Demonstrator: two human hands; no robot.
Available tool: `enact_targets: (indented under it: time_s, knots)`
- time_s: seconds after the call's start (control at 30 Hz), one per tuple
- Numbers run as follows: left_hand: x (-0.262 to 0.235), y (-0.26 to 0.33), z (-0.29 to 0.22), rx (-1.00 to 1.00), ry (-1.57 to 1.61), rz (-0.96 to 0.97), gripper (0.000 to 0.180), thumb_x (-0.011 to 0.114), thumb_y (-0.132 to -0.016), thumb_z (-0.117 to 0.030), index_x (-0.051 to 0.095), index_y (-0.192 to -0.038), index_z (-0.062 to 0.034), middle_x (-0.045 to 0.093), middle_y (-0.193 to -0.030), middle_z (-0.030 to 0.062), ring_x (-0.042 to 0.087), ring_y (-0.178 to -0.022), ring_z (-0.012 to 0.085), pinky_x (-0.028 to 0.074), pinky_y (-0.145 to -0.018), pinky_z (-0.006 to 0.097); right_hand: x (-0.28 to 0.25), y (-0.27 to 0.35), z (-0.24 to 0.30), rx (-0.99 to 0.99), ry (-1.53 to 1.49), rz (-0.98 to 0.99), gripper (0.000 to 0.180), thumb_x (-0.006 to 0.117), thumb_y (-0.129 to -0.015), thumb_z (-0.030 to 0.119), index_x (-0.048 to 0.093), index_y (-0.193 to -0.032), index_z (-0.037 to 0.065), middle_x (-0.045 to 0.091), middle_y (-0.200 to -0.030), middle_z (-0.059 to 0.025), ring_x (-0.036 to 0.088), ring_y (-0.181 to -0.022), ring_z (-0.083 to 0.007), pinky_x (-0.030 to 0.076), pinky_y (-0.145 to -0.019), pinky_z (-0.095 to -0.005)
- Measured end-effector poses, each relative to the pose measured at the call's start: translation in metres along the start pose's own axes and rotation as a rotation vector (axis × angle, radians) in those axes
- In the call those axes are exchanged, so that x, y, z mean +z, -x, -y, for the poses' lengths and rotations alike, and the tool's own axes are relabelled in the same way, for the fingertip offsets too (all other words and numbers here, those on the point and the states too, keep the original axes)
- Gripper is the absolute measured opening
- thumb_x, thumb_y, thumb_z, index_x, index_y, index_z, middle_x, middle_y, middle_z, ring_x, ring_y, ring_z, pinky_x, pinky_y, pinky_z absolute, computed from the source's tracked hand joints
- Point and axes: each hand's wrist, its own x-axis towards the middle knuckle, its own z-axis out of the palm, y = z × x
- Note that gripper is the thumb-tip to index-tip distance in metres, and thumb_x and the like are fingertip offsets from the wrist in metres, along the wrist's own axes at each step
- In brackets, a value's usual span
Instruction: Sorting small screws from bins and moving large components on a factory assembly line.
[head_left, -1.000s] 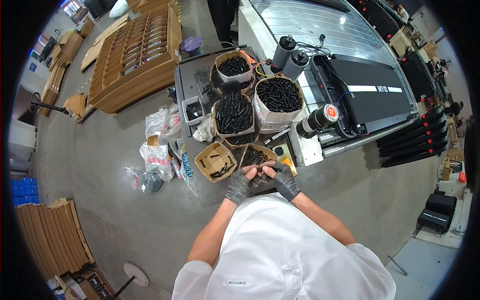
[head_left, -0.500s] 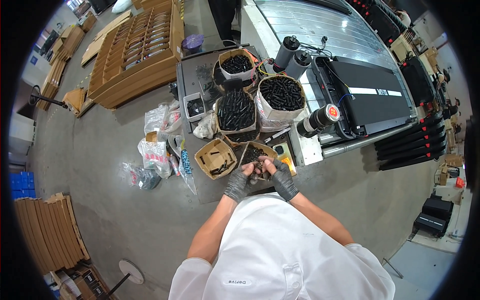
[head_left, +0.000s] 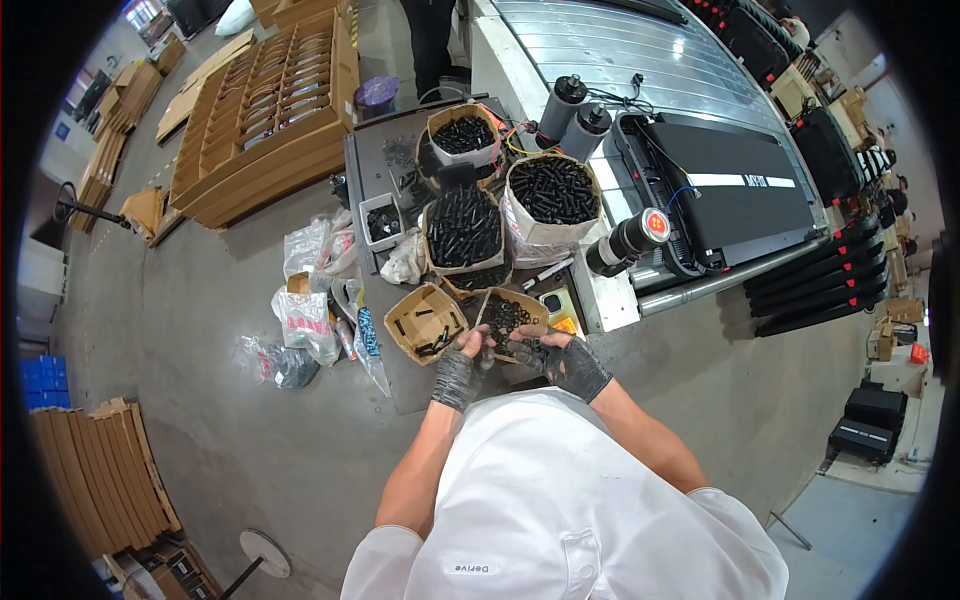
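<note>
Both my hands wear dark fingerless gloves and are close together at the near edge of the work table (head_left: 400, 384). My left hand (head_left: 462, 370) is closed in a pinch between two small cardboard boxes; what it grips is too small to make out. Over the near side of a box of small black rings (head_left: 506, 312), my right hand (head_left: 566, 364) has its fingers stretched out and apart, close to the rings. Just left of it, another cardboard box (head_left: 410, 318) contains several short black cylindrical parts (head_left: 436, 342).
Behind them stand bags full of black cylindrical parts (head_left: 464, 228), a white tray (head_left: 366, 212) and a crumpled white cloth (head_left: 404, 262). A yellow-and-white device (head_left: 562, 312) lies to the right, near a metal roller bench (head_left: 682, 296) with a black machine. Plastic bags (head_left: 306, 312) are on the floor at left.
My hands, which were together over the ring box, have moved apart. The left has shifted slightly left, and the right hand's fingers have spread out.
</note>
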Motion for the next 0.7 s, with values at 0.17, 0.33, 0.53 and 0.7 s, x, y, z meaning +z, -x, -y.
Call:
enact_targets:
  time_s: [0.17,0.33,0.53,0.7]
  knots:
    - [0.004,0.002,-0.003,0.009,-0.07,0.012,0.037,0.061,-0.092,-0.034,0.06,-0.114,-0.0049,0.061,-0.086,0.0022,0.054,-0.074,0.0115,0.044,-0.066,0.024,-0.006,0.0,0.006,-0.055,0.095,0.178,0.041,0.045,-0.089,0.007,0.046,-0.127,-0.008,0.051,-0.129,-0.0225,0.049,-0.123,-0.0305,0.04,-0.105,-0.0367]
    - [0.007,0.001,-0.004,-0.004,-0.078,0.004,0.037,0.062,-0.091,-0.033,0.06,-0.115,-0.0047,0.062,-0.086,0.0025,0.054,-0.074,0.0113,0.044,-0.065,0.023,0.0,0.005,0.013,-0.061,0.211,0.107,0.039,0.05,-0.09,0.008,0.048,-0.127,-0.004,0.056,-0.121,-0.0183,0.054,-0.115,-0.0266,0.044,-0.1,-0.0351]
    - [0.011,0.002,-0.004,-0.002,-0.096,0.069,0.037,0.065,-0.089,-0.031,0.06,-0.114,-0.0044,0.062,-0.085,0.0034,0.055,-0.071,0.0113,0.044,-0.063,0.023,-0.004,0.001,0.012,-0.065,0.272,0.057,0.026,0.054,-0.093,0.013,0.054,-0.117,0.003,0.061,-0.103,-0.01,0.059,-0.1,-0.0197,0.048,-0.089,-0.0312]
    - [0.015,0.002,-0.001,-0.001,-0.101,0.086,0.034,0.065,-0.089,-0.028,0.063,-0.112,-0.0034,0.066,-0.086,0.0037,0.059,-0.074,0.0112,0.047,-0.064,0.024,-0.007,-0.003,0.01,-0.043,0.246,0.014,0.019,0.059,-0.091,0.016,0.057,-0.108,0.006,0.061,-0.098,-0.0066,0.059,-0.094,-0.0174,0.049,-0.083,-0.0297]
